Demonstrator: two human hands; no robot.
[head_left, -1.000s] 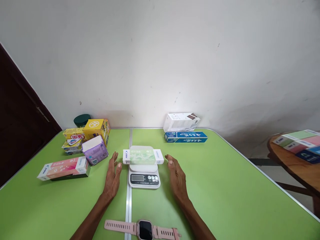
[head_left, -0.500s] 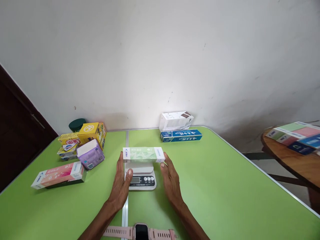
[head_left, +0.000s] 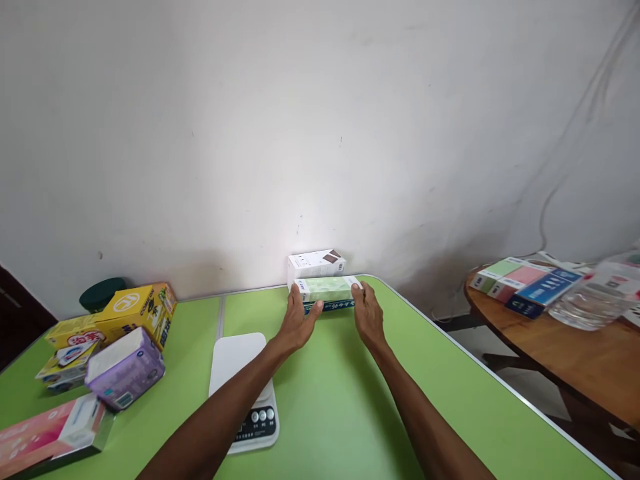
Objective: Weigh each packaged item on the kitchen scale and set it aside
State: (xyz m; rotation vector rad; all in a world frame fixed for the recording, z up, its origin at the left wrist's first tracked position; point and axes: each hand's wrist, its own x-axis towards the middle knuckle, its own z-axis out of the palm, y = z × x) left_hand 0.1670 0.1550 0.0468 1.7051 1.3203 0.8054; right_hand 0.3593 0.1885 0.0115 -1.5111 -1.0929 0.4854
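Note:
Between my two hands is a long green-and-white box [head_left: 327,289], gripped at its ends. My left hand [head_left: 299,319] has its left end, and my right hand [head_left: 369,313] has its right end. Directly below or in front of it shows a dark blue toothpaste box [head_left: 335,305], mostly covered; whether the two touch I cannot tell. Behind them a white box [head_left: 316,263] stands against the wall. The white kitchen scale [head_left: 237,357] lies nearer me on the left, its platform bare and its display partly hidden by my left forearm.
On the left of the green table [head_left: 320,413] sit yellow boxes [head_left: 135,310], a purple-wrapped pack [head_left: 126,370], a pink box [head_left: 55,430] and a dark green round lid [head_left: 101,293]. A wooden table [head_left: 575,360] at right carries several boxes and a clear plastic bottle [head_left: 595,293].
Both hands have carried the green-and-white box off from above the scale, away and to the right, over to the toothpaste box. The view has turned right.

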